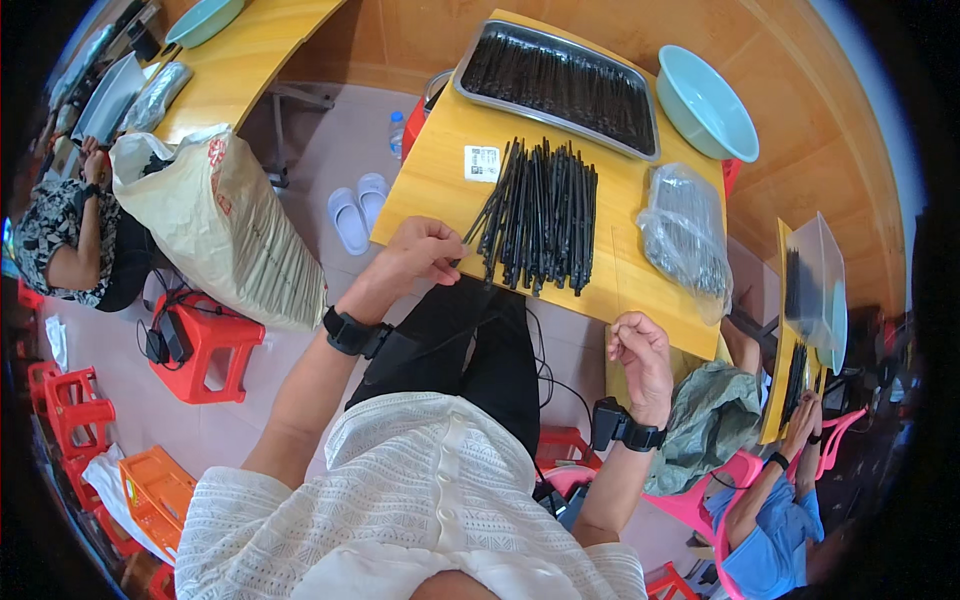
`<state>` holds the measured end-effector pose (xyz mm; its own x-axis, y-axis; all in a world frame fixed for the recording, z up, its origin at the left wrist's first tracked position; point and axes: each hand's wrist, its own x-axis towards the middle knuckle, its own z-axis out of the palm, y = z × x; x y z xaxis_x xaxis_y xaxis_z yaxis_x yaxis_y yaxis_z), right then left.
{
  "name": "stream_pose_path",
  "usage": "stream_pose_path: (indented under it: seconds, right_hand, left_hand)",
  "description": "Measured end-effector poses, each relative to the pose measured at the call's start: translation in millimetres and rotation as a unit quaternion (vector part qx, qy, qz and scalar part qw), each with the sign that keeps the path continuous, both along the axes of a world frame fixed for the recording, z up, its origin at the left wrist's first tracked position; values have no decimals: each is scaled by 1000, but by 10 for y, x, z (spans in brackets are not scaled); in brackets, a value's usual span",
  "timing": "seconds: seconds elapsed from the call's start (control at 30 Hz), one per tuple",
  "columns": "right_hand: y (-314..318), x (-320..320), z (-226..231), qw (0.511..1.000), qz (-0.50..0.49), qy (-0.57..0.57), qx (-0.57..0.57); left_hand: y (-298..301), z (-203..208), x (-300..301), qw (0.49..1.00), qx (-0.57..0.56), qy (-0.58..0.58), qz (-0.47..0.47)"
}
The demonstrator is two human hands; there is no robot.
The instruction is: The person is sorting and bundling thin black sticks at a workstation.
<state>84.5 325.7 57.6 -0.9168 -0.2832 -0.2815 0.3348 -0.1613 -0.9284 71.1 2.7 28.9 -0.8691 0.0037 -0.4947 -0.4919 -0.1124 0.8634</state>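
Note:
A bundle of thin black sticks [545, 215] lies loosely fanned at the near edge of the yellow table [440, 195]. My left hand [425, 250] is at the bundle's left side, fingers closed in a pinch. One slanting black stick seems to pass between them, its dark end showing at the fingertips. Off the table's near right edge, my right hand [642, 362] is raised with thumb and fingers pressed together; what they hold, if anything, is too small to make out. Both wrists wear black straps with small boxes.
A metal tray [650, 150] of dark sticks and a light-blue basin [705, 105] occupy the table's back. A clear plastic bag [685, 235] lies right. A woven sack [215, 220] leans by a red stool [210, 345]. Co-workers sit left and right. Cables hang beneath the table edge.

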Motion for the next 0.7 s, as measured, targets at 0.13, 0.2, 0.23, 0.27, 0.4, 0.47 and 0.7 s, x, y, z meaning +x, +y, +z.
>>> stream_pose_path:
  seconds: [0.13,0.2,0.23,0.27,0.4,0.47,0.7]
  right_hand:
    - [-21,-16,-7,1000,15,-1,13]
    - [-49,-19,-10,1000,18,-6,13]
    - [-67,-17,-13,1000,18,-7,13]
    - [-88,-13,-15,1000,20,-9,11]
    - [-98,-20,-24,1000,19,-16,4]
    - [-85,-41,-54,1000,14,-4,-19]
    - [-328,-82,49,993,-21,-2,-120]
  left_hand:
    - [-189,5,103,996,88,-20,-20]
    - [-252,38,145,995,91,-36,-28]
    - [-272,55,166,994,105,-34,-28]
    - [-291,73,190,992,119,-31,-27]
    - [-318,154,304,992,120,-16,-30]
    - [-326,170,347,990,126,37,-44]
    - [98,377,338,974,184,113,-67]
